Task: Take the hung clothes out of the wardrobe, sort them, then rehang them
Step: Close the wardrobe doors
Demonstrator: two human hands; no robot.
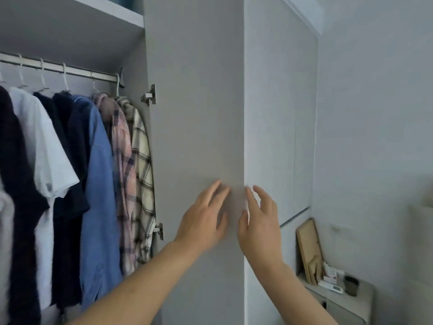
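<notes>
Inside the open grey wardrobe [70, 26], shirts hang on pale hangers from a metal rail [58, 70] at upper left: a dark maroon garment [16, 160], a white T-shirt [46, 148], a navy top [68, 160], a blue denim shirt [100, 195], a pink plaid shirt [121, 160] and a cream checked shirt [143, 172]. Right of them stands the open grey wardrobe door [194, 102], edge toward the viewer. Both hands are released with fingers spread: left hand [203, 219] against the door's inner face, right hand [260, 221] beside its edge. A small bedside surface [365, 294] with a wooden board [309, 249] sits at lower right.
</notes>
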